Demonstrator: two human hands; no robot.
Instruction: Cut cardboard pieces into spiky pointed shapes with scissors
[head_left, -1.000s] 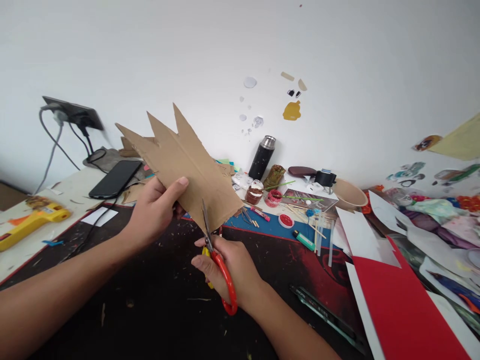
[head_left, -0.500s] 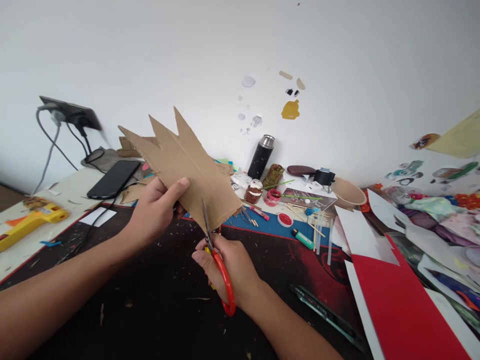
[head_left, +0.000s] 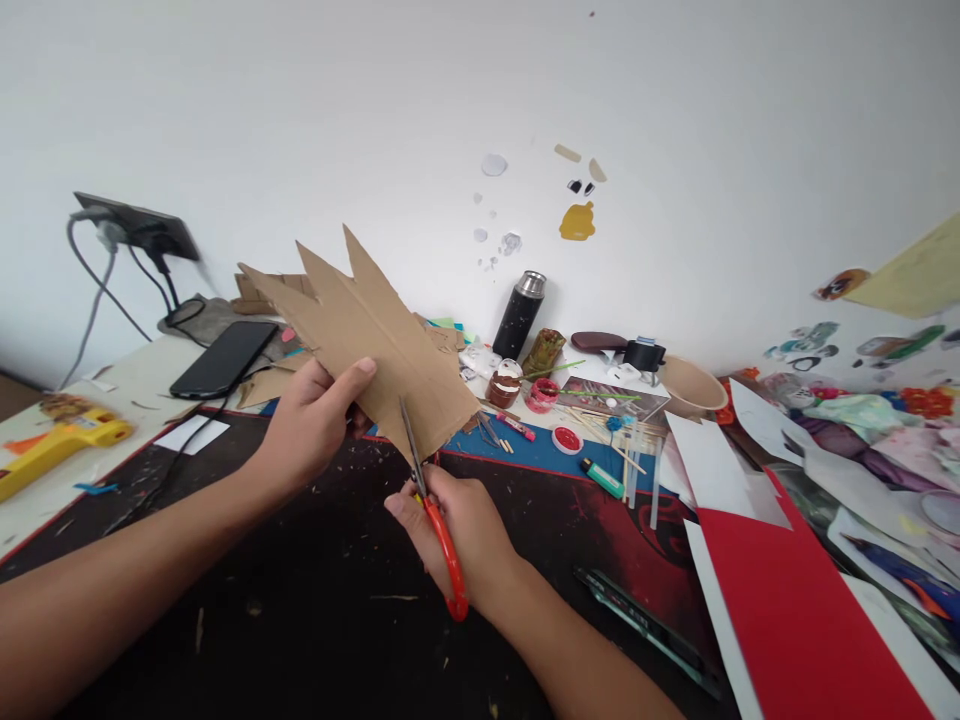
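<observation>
Cardboard [head_left: 382,345] gripped in left hand [head_left: 306,415], scissors [head_left: 445,545] held in right hand [head_left: 471,535], jar [head_left: 541,397] with red contents beyond

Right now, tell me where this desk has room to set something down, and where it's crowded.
Most room: the dark mat between the left forearm and right forearm, small scraps aside. Smaller: between the right hand and green-and-black stick. Crowded: around the black flask and red jar.

Above the mat [head_left: 300,610], the cardboard [head_left: 375,345] is held by the left hand [head_left: 311,410], with the scissors [head_left: 448,550] at its lower edge in the right hand [head_left: 472,535]. The phone [head_left: 223,358] and, farther out, the glue gun [head_left: 67,448] are placed to the left; the cutter [head_left: 646,628] and the paper [head_left: 795,600] to the right. The flask [head_left: 516,320] is seen behind, near the wall [head_left: 360,120].
</observation>
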